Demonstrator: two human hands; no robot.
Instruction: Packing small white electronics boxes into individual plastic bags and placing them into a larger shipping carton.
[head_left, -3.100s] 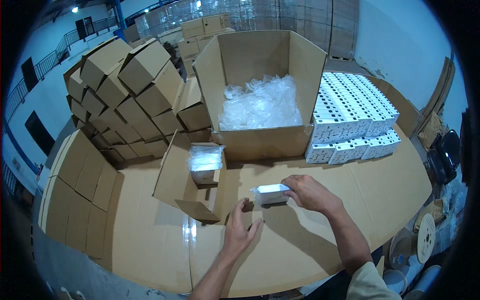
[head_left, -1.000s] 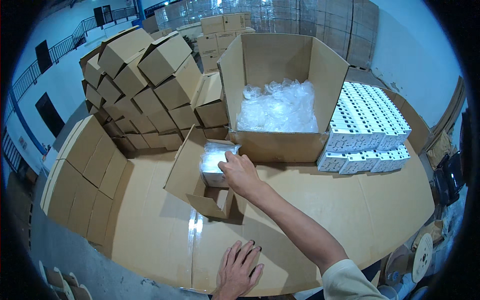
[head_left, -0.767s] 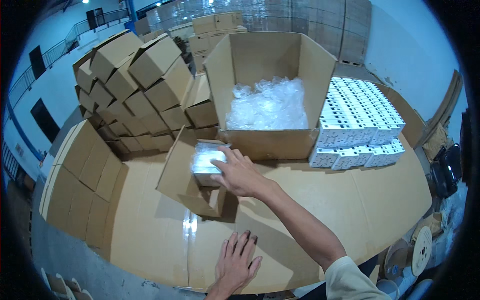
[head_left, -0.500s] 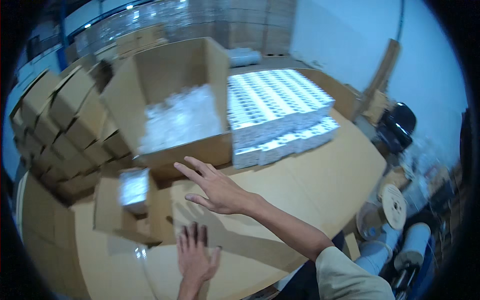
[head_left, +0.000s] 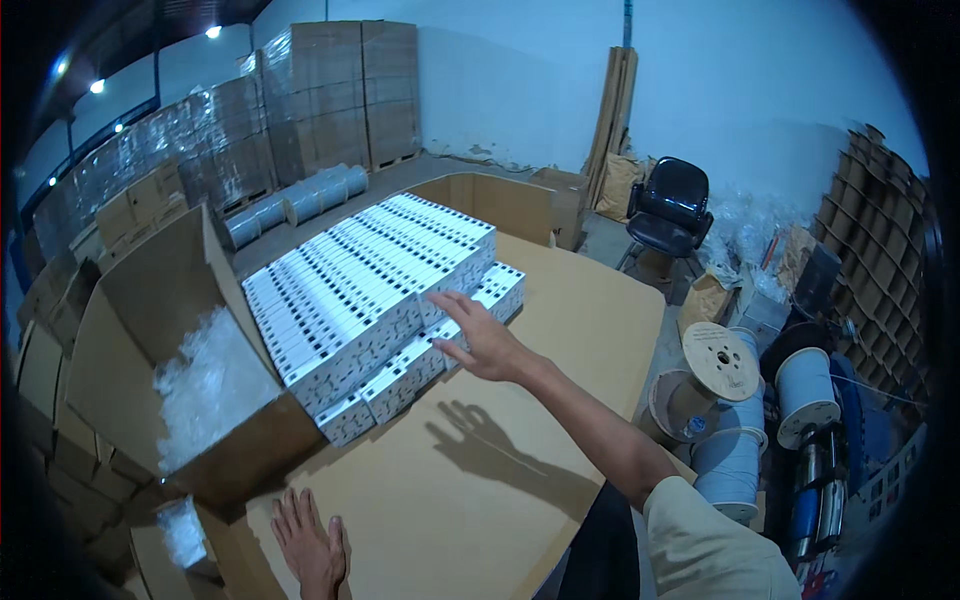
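White boxes (head_left: 370, 280) stacked | right hand (head_left: 485, 342) near, grip apart | left hand (head_left: 308, 545) on cardboard (head_left: 420, 510), grip apart

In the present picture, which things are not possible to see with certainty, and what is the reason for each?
All in the head view:
Right hand: contact with the white boxes is uncertain; the fingers overlap them from this angle.
White boxes: insides hidden by their own walls; fine marks too small.
Left hand: palm hidden by its back.
Big box: floor covered by clear plastic.
Small carton: cut off by the lower edge.
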